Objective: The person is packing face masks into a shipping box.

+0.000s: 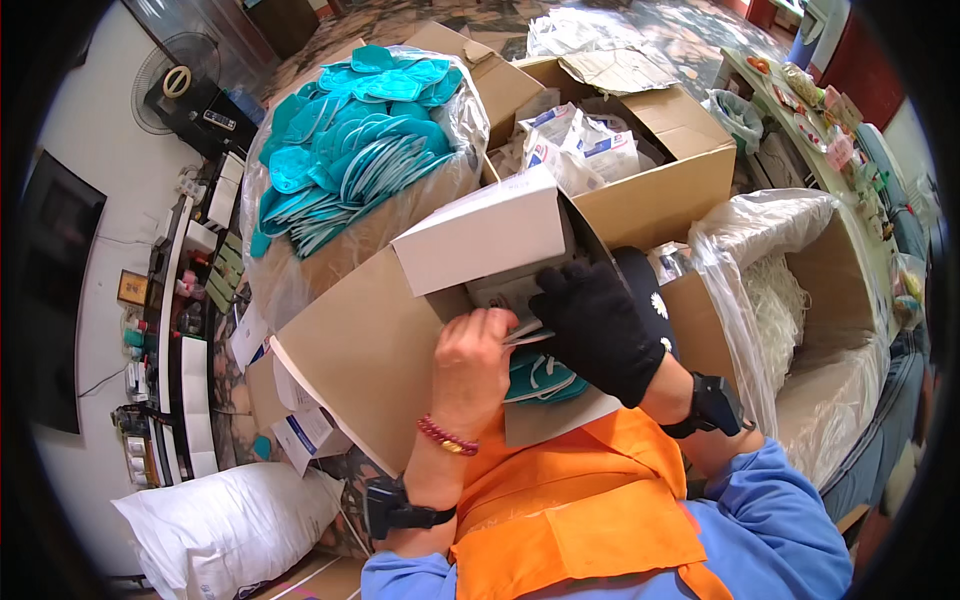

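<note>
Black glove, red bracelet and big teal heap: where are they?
Black glove (602,332): head view, on its back.
Red bracelet (442,436): head view, on its beads.
Teal heap (352,150): head view, middle of the pile.

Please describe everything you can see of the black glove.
The black glove is plain, looks like soft cloth, and covers the right hand. Its fingers curl inward at a carton's opening, near the bare left hand. It ends near the wrist, leaving skin bare before a black wristband. Whether it grips the thin pale item between the hands is unclear.
</note>
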Motion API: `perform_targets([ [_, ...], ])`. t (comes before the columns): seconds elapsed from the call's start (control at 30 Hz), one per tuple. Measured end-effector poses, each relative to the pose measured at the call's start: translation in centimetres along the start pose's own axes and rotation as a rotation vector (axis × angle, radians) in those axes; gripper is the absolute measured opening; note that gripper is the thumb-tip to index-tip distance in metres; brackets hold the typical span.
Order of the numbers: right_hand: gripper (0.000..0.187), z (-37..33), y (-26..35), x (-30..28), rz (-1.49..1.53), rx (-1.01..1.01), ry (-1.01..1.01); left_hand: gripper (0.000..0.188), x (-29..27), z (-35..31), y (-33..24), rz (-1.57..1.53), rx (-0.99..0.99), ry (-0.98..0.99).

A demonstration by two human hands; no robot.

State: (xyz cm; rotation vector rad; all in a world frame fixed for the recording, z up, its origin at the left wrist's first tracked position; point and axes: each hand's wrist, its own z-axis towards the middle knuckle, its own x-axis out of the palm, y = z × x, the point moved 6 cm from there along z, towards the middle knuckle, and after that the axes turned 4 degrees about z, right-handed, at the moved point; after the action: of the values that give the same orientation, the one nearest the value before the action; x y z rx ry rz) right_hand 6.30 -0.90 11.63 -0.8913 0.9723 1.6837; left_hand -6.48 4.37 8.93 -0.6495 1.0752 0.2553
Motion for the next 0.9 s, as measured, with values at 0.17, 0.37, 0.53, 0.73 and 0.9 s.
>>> perform_targets([
  [0.17,0.024,-0.1,0.1,-1.3,0.351,0.005,-0.051,0.030,-4.6,1.7,-0.4,-0.741,-0.092,-0.146],
  [0.37,0.026,0.4,-0.4,-1.9,0.350,0.151,0.130,0.025,-3.3,0.4,1.1,-0.562,-0.237,-0.024],
  [0.53,0.034,0.8,-0.3,-2.1,0.452,0.232,0.155,0.014,-0.9,-0.4,1.4,-0.965,-0.372,0.005],
  [0.73,0.033,-0.6,-0.6,2.1,0.704,0.165,0.221,0.021,-0.7,-0.3,1.5,-0.732,-0.208,-0.060],
  [0.9,0.028,-0.3,-0.2,2.8,0.697,0.105,0.398,0.024,-0.7,-0.4,1.9,-0.514,-0.171,-0.074],
])
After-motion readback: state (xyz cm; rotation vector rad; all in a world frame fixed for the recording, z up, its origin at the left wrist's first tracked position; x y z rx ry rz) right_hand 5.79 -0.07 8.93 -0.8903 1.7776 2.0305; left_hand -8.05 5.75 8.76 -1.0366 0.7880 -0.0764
